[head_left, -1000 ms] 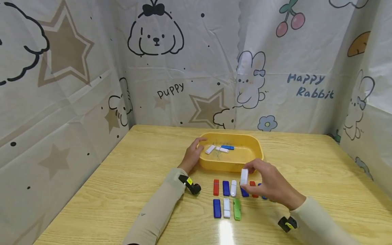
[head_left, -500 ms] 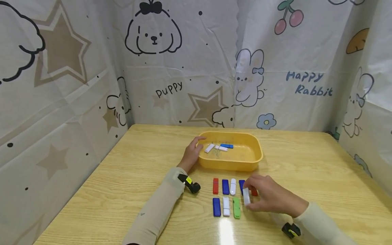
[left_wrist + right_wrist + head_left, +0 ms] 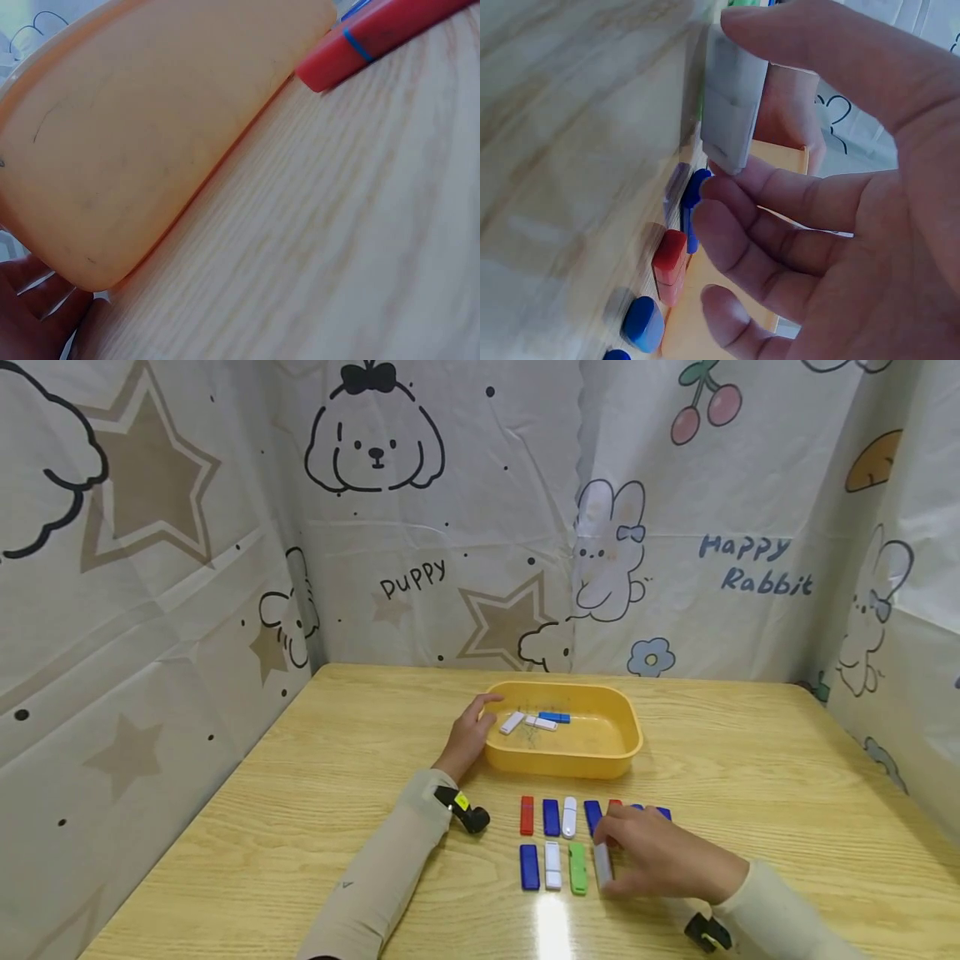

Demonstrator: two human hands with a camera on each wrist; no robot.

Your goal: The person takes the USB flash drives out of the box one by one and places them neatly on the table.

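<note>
My right hand [image 3: 660, 856] pinches a white USB stick [image 3: 733, 101] by its two ends, thumb at one and fingertips at the other. The stick is low at the right end of the front row, beside a green USB stick [image 3: 577, 868]. That row also has a white stick [image 3: 552, 865] and a dark blue one [image 3: 529, 867]. At the left end of a yellow plastic bin [image 3: 562, 764], my left hand [image 3: 467, 739] grips the rim. Inside the bin lie two white sticks [image 3: 512, 722] and a blue stick [image 3: 554, 717].
A back row in front of the bin holds several USB sticks, among them a red one [image 3: 527, 816], a dark blue one [image 3: 551, 817] and a white one [image 3: 569, 817]. My right hand partly covers its right part. Printed cloth [image 3: 360, 543] walls the wooden table [image 3: 315, 760].
My right hand has brought the white USB stick from near the bin's front wall down towards me, beside the green stick. The left hand has stayed at the bin.
</note>
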